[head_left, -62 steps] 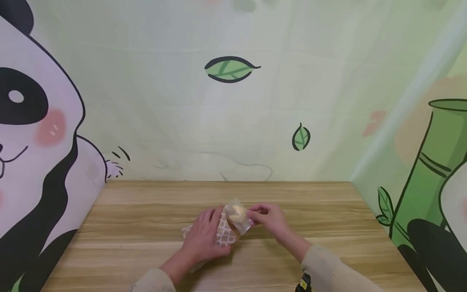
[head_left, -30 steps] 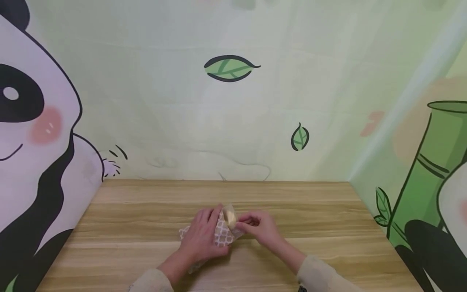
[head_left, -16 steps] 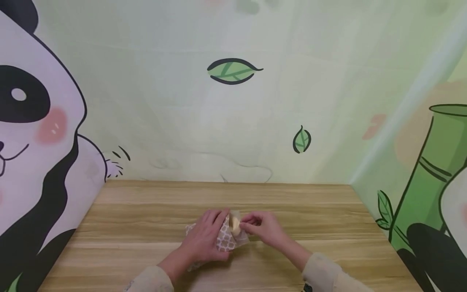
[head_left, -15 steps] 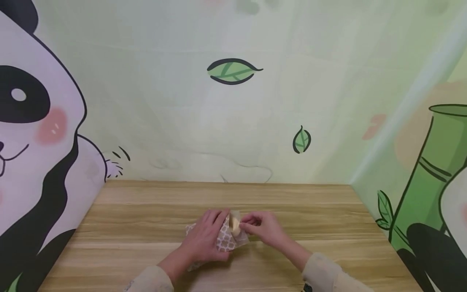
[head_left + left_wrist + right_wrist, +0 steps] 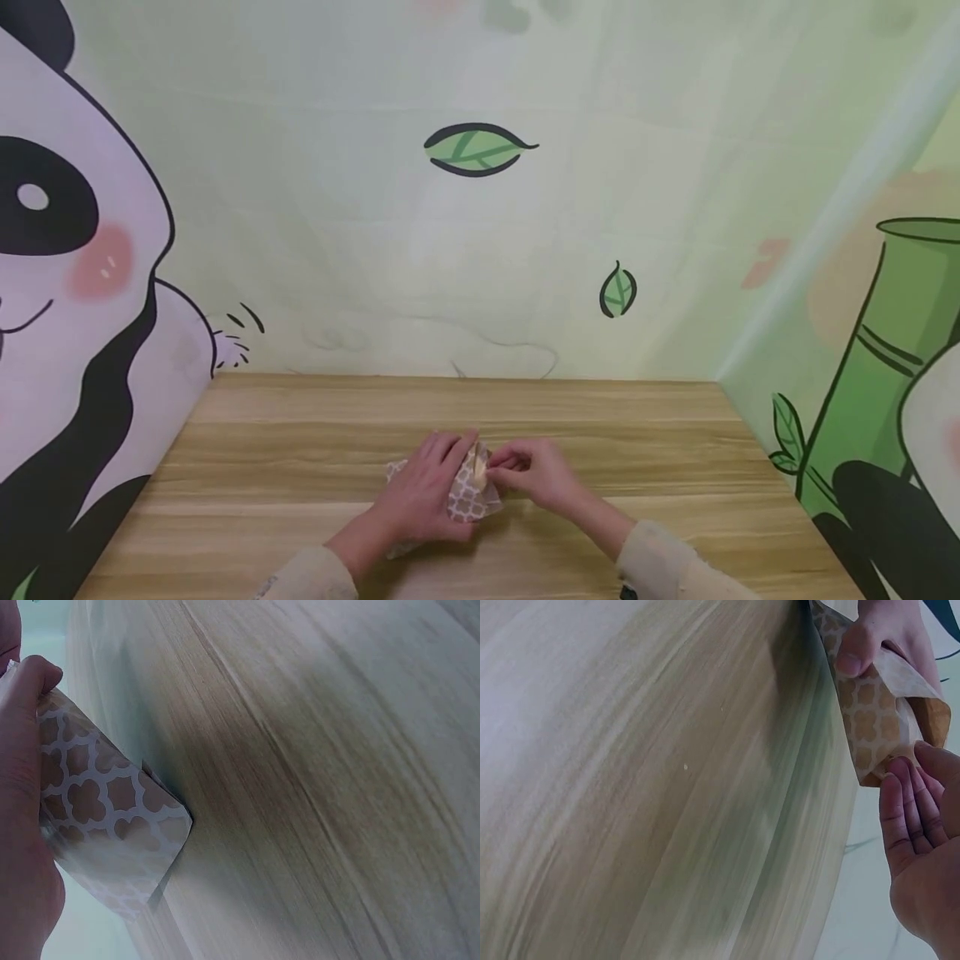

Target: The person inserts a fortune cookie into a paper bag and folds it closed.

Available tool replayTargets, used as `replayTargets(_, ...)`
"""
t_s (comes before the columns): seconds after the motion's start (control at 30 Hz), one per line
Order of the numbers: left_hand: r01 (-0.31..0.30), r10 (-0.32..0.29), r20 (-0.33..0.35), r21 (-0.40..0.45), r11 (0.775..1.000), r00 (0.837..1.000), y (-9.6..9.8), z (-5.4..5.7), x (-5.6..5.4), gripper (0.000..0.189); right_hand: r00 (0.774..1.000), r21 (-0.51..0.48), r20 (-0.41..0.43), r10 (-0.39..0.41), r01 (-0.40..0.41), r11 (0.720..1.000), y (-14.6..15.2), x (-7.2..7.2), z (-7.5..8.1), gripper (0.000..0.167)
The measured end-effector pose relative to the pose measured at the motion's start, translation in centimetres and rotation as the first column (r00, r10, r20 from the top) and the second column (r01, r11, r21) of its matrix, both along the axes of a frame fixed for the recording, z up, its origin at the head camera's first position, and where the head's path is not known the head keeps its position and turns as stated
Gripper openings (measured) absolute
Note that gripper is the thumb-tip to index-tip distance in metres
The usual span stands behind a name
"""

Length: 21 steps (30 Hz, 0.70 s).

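Note:
A brown paper bag [image 5: 467, 497] with a white lattice pattern lies tilted over the table, its mouth turned right. My left hand [image 5: 423, 492] grips it from above, thumb on the near side and fingers on the far side. In the right wrist view, the bag's mouth [image 5: 934, 720] gapes. A pale yellow item in clear plastic wrap [image 5: 480, 469] sits mostly inside that mouth; its kind is hidden. My right hand [image 5: 536, 475] pinches the wrapped item's outer end between thumb and fingertips. The left wrist view shows the bag's folded lower corner [image 5: 169, 825] near the tabletop.
The wood-grain table [image 5: 637, 433] extends around both hands. Behind it hangs a pale green backdrop [image 5: 337, 208] with a painted panda, leaves and bamboo. Light sleeves [image 5: 652, 554] cover both forearms.
The wrapped item stuck well out of the bag's mouth earlier; now most of it is inside. My right hand has moved left with it, while my left hand keeps its grip on the bag.

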<state>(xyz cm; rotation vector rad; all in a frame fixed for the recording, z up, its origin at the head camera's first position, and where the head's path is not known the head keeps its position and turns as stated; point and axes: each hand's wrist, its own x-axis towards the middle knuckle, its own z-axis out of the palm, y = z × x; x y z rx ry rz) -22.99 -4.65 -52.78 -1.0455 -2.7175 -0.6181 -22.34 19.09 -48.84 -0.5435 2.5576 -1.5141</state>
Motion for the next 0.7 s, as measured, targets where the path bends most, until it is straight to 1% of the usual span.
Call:
replayTargets(0.13, 0.003, -0.003, -0.001, 0.015, 1.000, 1.000, -0.1, 0.0, 0.1, 0.122, 1.000, 0.008, -0.001, -0.022, 0.022, 1.000, 0.8, -0.2, 0.1, 0.018)
replayTargets(0.27, 0.006, -0.006, 0.007, 0.042, 0.999, 1.000, -0.1, 0.1, 0.1, 0.122, 0.997, 0.035, -0.042, -0.060, 0.061, 0.998, 1.6, -0.4, 0.3, 0.022)
replayTargets(0.33, 0.007, -0.008, 0.014, 0.053, 0.999, 1.000, -0.1, 0.2, 0.2, 0.122, 0.997, 0.055, -0.051, -0.063, 0.066, 0.996, 1.8, -0.5, 0.3, 0.024)
replayTargets(0.47, 0.015, -0.015, 0.008, 0.071, 0.997, 1.000, 0.1, 0.3, 0.3, 0.122, 0.999, 0.080, -0.036, -0.022, 0.025, 0.996, 2.1, -0.7, 0.1, 0.024)
replayTargets(0.63, 0.031, -0.031, -0.007, 0.076, 0.997, 1.000, 0.2, 0.6, 0.2, 0.123, 0.999, 0.094, -0.030, 0.037, -0.034, 0.995, 2.1, -0.7, -0.1, 0.015)
replayTargets(0.7, 0.035, -0.035, 0.001, 0.071, 0.997, 0.999, 0.2, 0.7, 0.2, 0.123, 0.999, 0.091, -0.023, 0.049, -0.046, 0.995, 2.1, -0.6, -0.1, 0.012)
